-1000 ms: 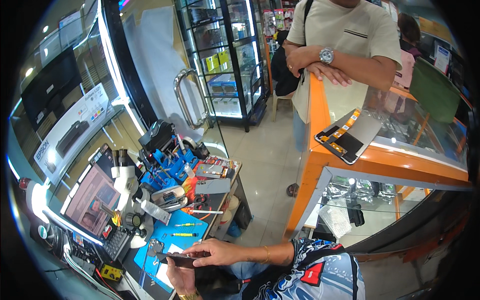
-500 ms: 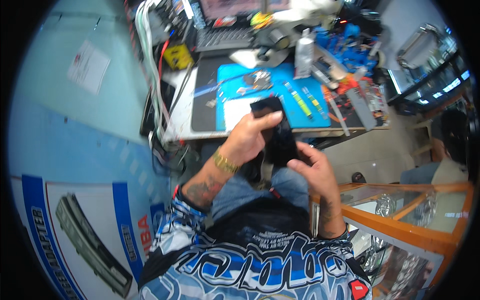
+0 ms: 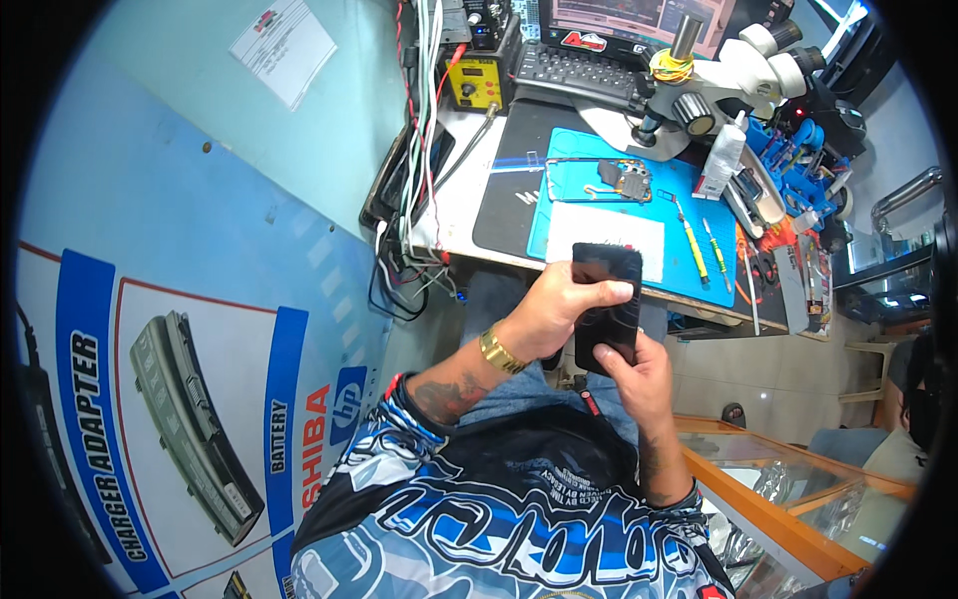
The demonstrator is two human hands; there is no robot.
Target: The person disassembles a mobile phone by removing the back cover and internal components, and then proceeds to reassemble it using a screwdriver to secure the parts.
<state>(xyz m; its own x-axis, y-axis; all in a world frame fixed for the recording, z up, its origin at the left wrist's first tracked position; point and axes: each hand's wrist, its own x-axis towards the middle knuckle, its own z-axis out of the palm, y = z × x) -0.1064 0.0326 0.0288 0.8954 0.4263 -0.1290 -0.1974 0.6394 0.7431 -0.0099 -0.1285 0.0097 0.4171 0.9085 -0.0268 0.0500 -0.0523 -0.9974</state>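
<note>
Head camera: the left hand (image 3: 549,311) grasps a black phone (image 3: 611,327), thumb across its dark face, while the right hand (image 3: 646,377) grips the lower right end. The phone is held by the near edge of the desk (image 3: 454,225). On the blue mat (image 3: 574,145), paper (image 3: 599,228) lies along the near edge, two yellow tools (image 3: 694,245) toward the right edge.
</note>
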